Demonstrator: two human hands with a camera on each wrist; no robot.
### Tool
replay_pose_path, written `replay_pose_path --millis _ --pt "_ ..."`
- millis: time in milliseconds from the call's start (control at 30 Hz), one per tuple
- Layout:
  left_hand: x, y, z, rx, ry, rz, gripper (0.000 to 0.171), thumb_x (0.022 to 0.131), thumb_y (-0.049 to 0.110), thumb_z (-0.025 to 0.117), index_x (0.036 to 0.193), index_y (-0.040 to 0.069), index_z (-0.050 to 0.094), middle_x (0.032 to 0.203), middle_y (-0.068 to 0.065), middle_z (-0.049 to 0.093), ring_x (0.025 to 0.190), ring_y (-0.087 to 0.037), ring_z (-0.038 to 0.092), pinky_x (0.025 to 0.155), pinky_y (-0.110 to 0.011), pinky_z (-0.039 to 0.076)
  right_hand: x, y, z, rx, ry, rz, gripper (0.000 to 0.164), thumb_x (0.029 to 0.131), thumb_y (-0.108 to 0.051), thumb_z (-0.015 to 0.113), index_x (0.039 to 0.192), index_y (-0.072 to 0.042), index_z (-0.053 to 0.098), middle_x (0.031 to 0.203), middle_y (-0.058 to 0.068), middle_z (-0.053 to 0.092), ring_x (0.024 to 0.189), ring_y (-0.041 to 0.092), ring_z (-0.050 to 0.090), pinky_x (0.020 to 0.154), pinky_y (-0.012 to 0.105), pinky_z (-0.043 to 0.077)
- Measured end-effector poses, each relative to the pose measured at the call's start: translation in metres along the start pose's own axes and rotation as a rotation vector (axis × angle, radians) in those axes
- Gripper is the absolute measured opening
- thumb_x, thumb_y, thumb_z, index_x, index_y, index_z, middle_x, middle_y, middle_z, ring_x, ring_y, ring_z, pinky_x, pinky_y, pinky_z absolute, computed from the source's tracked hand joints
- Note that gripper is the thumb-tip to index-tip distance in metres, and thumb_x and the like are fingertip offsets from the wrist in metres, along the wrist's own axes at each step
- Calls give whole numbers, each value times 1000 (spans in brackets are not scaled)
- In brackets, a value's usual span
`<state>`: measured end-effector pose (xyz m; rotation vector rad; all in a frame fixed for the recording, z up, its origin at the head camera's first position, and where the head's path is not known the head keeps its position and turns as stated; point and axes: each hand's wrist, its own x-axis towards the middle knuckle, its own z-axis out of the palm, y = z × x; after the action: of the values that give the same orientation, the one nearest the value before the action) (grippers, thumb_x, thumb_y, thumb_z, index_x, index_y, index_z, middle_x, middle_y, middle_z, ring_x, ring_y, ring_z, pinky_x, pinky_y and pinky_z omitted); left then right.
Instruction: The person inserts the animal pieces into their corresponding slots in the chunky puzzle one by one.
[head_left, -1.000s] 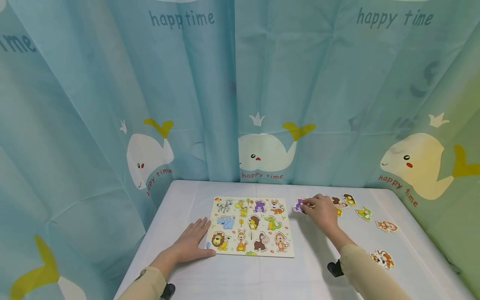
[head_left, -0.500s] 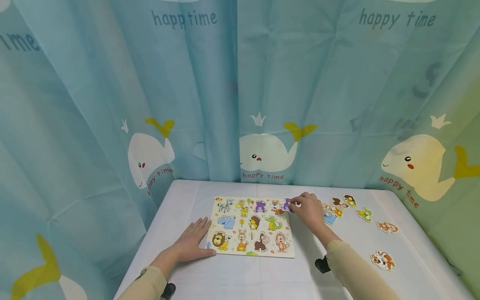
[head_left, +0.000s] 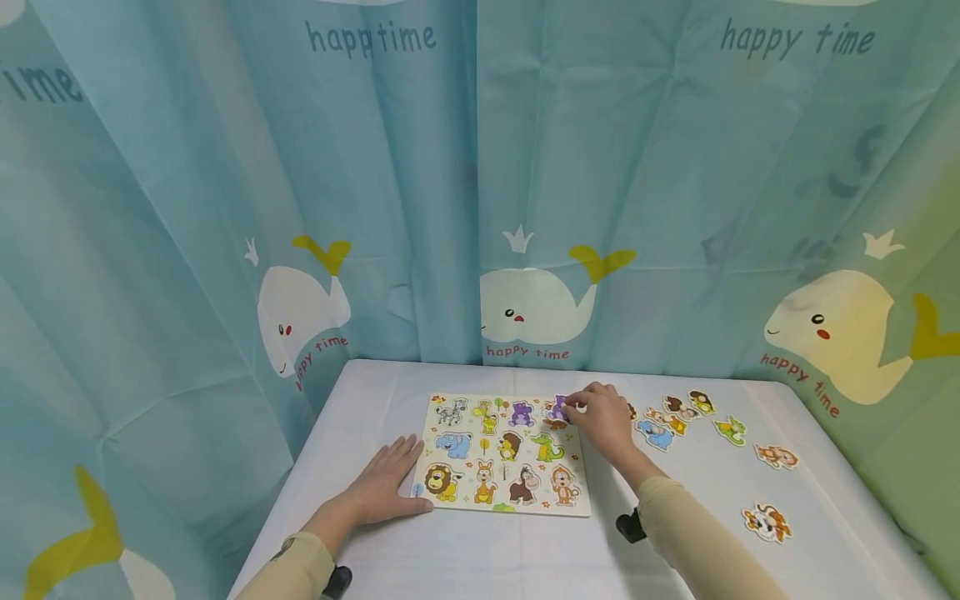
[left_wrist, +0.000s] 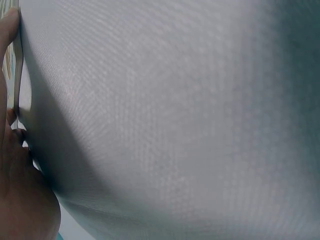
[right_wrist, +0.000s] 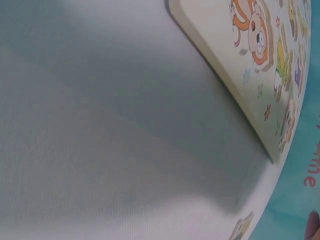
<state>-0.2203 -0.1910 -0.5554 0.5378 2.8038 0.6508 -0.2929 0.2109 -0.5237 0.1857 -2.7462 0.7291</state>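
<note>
Over the board (head_left: 465, 469), far right corner, my right hand (head_left: 604, 418) pinches the purple piece (head_left: 557, 408). My left hand (head_left: 382, 483) rests straight-fingered at the board's left edge.

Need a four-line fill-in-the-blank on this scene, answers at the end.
The right hand pinches a ____ animal piece over the puzzle board.
In the head view, the left hand rests at the board's ____ side.
The leftmost animal in the board's bottom row is a ____.
The loose elephant piece is coloured ____.
Missing words: purple; left; lion; blue.
</note>
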Motion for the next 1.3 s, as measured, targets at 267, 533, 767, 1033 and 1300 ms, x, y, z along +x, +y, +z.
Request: replay_pose_path --millis 267,533,767,1033,1300 --pt "0 0 1 8 -2 5 109 82 68 73 161 7 30 169 -12 23 156 -33 15 126 -52 14 2 -6 5 -30 -7 -20 13 88 -25 82 94 -14 83 91 1 64 86 23 53 72 40 42" --pt "0 -1 0 16 -7 -2 109 81 69 72 162 8 29 169 -11 22 156 -32 15 126 -51 13 4 -10 9 -54 -32 -7 17 90 -29 80 97 -14 83 93 1 65 89 23 52 79 43 45" --pt "2 -1 0 21 -10 -16 110 81 71 70 162 10 29 169 -8 21 156 -29 13 127 -49 12 5 -15 10 -56 -44 -5 17 91 -29 80 98 -14 82 93 1 64 90 23 53 78 43 45" --pt "2 -1 1 9 -6 -1 110 81 69 72 162 8 30 169 -10 22 156 -32 15 126 -51 14 8 -17 15 -58 -36 -19 15 90 -28 80 95 -14 83 90 0 64 88 22 52 75 40 43" --pt "1 -3 2 13 -6 12 109 82 68 72 161 6 29 169 -13 22 155 -34 15 126 -53 14 11 -22 20 -65 -41 -34 12 89 -26 80 93 -15 83 89 -1 63 87 22 52 73 39 42"
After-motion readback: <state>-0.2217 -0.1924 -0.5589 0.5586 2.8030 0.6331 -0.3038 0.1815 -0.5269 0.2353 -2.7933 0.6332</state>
